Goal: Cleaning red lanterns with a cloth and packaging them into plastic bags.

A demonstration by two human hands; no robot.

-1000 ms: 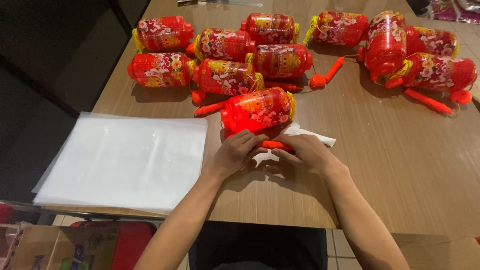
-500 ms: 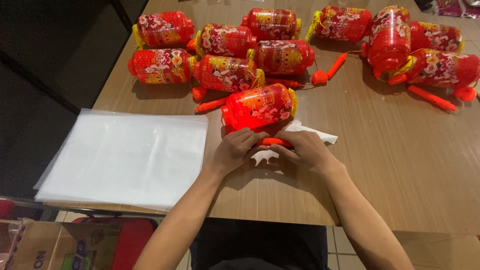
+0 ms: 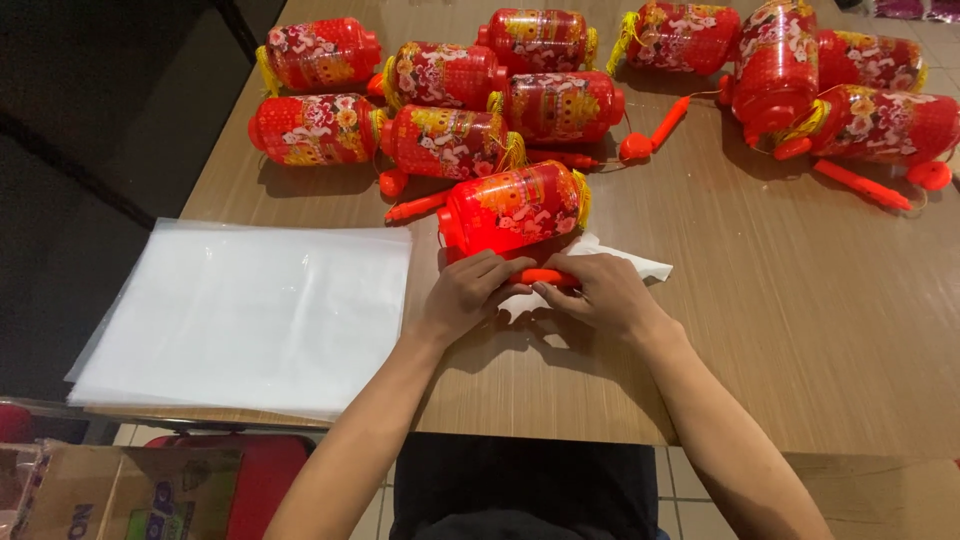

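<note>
Both hands, left hand (image 3: pixel 468 290) and right hand (image 3: pixel 598 292), have their fingers closed on an orange stick (image 3: pixel 545 276) beside a red lantern (image 3: pixel 512 209) lying on the bench (image 3: pixel 760 300) over a clear bag (image 3: pixel 620 262), apparently mid-packing, which calls for steady gripping.

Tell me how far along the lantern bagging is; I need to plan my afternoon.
Done: none of the lanterns looks bagged; about ten lie bare at the table's far side. In hand: the left hand and right hand grip an orange stick over a clear bag, beside the nearest lantern. Left: the other lanterns and a full stack of bags.
</note>
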